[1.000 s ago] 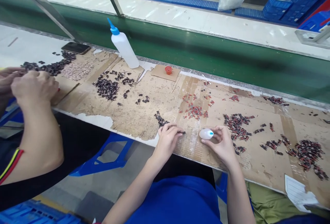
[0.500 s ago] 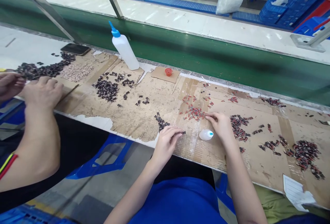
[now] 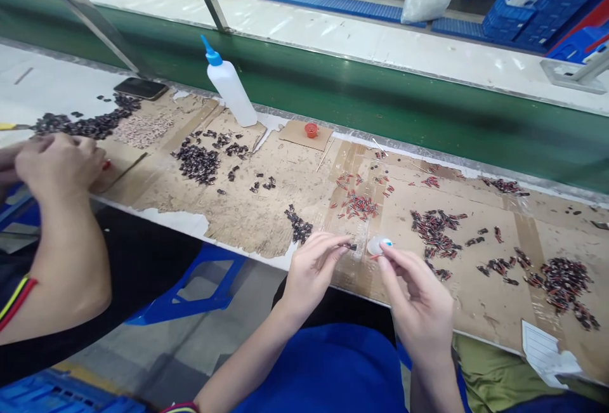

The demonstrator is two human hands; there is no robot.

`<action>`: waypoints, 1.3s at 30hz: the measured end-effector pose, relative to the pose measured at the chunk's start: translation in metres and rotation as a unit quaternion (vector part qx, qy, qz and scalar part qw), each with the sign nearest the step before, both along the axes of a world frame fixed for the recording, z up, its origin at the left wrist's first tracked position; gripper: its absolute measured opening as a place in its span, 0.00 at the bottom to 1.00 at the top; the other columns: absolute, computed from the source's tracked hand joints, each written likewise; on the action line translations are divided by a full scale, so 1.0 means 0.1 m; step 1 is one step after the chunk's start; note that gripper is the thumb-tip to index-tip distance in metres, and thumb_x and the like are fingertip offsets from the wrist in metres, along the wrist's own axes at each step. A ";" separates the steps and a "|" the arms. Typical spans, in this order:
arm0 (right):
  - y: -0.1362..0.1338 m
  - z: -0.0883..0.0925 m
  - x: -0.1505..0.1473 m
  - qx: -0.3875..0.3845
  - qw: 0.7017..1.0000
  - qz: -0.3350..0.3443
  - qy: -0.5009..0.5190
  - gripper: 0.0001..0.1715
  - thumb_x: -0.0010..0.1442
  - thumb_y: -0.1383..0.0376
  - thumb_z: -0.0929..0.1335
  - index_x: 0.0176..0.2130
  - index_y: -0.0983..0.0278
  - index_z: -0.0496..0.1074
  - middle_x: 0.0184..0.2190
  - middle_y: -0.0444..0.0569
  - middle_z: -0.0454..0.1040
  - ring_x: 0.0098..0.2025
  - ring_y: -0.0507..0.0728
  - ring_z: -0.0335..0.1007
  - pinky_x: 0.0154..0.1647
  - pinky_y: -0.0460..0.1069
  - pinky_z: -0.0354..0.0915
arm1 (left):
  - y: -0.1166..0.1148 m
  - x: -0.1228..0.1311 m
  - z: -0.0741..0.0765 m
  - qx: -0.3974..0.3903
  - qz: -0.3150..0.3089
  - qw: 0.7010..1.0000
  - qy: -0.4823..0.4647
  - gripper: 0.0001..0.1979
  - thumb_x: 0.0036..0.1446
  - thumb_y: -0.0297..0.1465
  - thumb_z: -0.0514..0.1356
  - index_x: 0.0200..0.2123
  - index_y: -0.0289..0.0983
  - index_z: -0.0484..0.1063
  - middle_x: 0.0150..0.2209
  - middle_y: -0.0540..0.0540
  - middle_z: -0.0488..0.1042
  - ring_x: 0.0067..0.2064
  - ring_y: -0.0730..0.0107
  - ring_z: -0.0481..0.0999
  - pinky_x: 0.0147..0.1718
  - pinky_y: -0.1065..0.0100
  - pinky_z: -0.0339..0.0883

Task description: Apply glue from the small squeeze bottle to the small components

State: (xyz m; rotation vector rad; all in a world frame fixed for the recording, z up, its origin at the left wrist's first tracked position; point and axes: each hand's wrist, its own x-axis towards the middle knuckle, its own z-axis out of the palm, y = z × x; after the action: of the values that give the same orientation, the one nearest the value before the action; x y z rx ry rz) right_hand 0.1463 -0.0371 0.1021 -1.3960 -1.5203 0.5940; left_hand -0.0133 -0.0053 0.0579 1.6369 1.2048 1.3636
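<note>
My left hand [image 3: 314, 267] pinches a small black part [image 3: 351, 246] between thumb and fingertips, just above the cardboard. In the pinch of my right hand [image 3: 419, 299] is a small red part [image 3: 375, 257], its tip pointing toward the left hand. Behind the right fingertips a small white bottle with a blue tip [image 3: 377, 245] is partly covered. A pile of small red parts [image 3: 359, 205] lies beyond my hands. Beside my left hand is a small heap of black parts [image 3: 299, 228]. Joined red-and-black pieces [image 3: 435, 229] lie to the right of the red pile.
A tall white bottle with a blue nozzle [image 3: 233, 92] stands at the back, near a red cap [image 3: 311, 130]. More black parts [image 3: 197, 162] lie left, red-and-black pieces [image 3: 566, 283] right. A co-worker's hand [image 3: 59, 162] works at far left. A green belt [image 3: 333, 89] runs behind.
My right hand has come back from the red pile toward my left hand, now with a red part in its fingertips. My left hand has shifted slightly right. The co-worker's hands have drawn closer to their body.
</note>
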 end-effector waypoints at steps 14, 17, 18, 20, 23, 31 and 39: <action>-0.02 -0.10 -0.31 -0.081 0.981 -0.021 0.176 0.07 0.59 0.63 0.70 0.33 0.63 0.77 0.33 0.51 0.81 0.35 0.57 0.79 0.36 0.50 0.77 | -0.19 -0.02 0.19 0.010 -0.010 0.999 -0.030 0.08 0.60 0.25 0.61 0.39 0.40 0.80 0.34 0.46 0.80 0.37 0.67 0.77 0.38 0.66 0.72; -0.04 -0.15 -0.36 -0.046 0.980 -0.035 0.189 0.05 0.59 0.65 0.70 0.32 0.63 0.76 0.33 0.50 0.80 0.36 0.56 0.78 0.38 0.50 0.77 | -0.20 -0.02 0.21 -0.012 -0.017 0.999 -0.045 0.08 0.60 0.26 0.61 0.39 0.40 0.80 0.34 0.45 0.81 0.37 0.67 0.77 0.38 0.66 0.73; -0.04 -0.17 -0.37 -0.036 0.980 -0.041 0.190 0.04 0.59 0.65 0.70 0.32 0.63 0.76 0.34 0.51 0.79 0.36 0.56 0.78 0.38 0.50 0.77 | -0.21 -0.02 0.21 -0.021 -0.019 0.998 -0.049 0.08 0.59 0.26 0.61 0.39 0.39 0.80 0.35 0.45 0.81 0.38 0.67 0.77 0.38 0.66 0.73; -0.06 -0.21 -0.38 -0.023 0.981 -0.048 0.186 0.04 0.59 0.65 0.69 0.32 0.63 0.75 0.34 0.51 0.78 0.37 0.56 0.77 0.39 0.50 0.76 | -0.21 -0.03 0.22 -0.035 -0.024 0.998 -0.056 0.08 0.59 0.27 0.62 0.40 0.39 0.80 0.35 0.44 0.81 0.38 0.66 0.77 0.38 0.65 0.74; -0.07 -0.24 -0.39 -0.009 0.984 -0.045 0.172 0.04 0.60 0.66 0.69 0.32 0.63 0.75 0.34 0.51 0.78 0.37 0.56 0.77 0.39 0.50 0.76 | -0.22 -0.03 0.23 -0.043 -0.031 0.996 -0.068 0.09 0.58 0.26 0.63 0.40 0.40 0.80 0.35 0.45 0.81 0.38 0.67 0.77 0.39 0.66 0.74; -0.09 -0.25 -0.37 0.034 0.994 -0.031 0.103 0.04 0.60 0.71 0.68 0.34 0.62 0.74 0.35 0.50 0.78 0.38 0.56 0.76 0.40 0.51 0.74 | -0.21 -0.01 0.23 -0.068 -0.018 0.992 -0.108 0.05 0.55 0.26 0.64 0.35 0.38 0.81 0.32 0.45 0.81 0.36 0.66 0.77 0.38 0.66 0.74; -0.13 -0.32 -0.28 0.006 0.992 -0.027 0.120 0.05 0.59 0.68 0.69 0.38 0.63 0.75 0.34 0.51 0.78 0.36 0.56 0.77 0.38 0.50 0.76 | -0.18 0.04 0.19 -0.154 -0.056 0.970 -0.178 0.02 0.51 0.29 0.66 0.29 0.36 0.79 0.29 0.44 0.80 0.33 0.67 0.78 0.34 0.68 0.74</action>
State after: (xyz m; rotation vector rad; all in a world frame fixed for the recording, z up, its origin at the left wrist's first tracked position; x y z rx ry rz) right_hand 0.1180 -0.0497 0.0701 -1.3024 -1.2878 0.6923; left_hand -0.0097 -0.0233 0.0770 1.1680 1.0327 1.2606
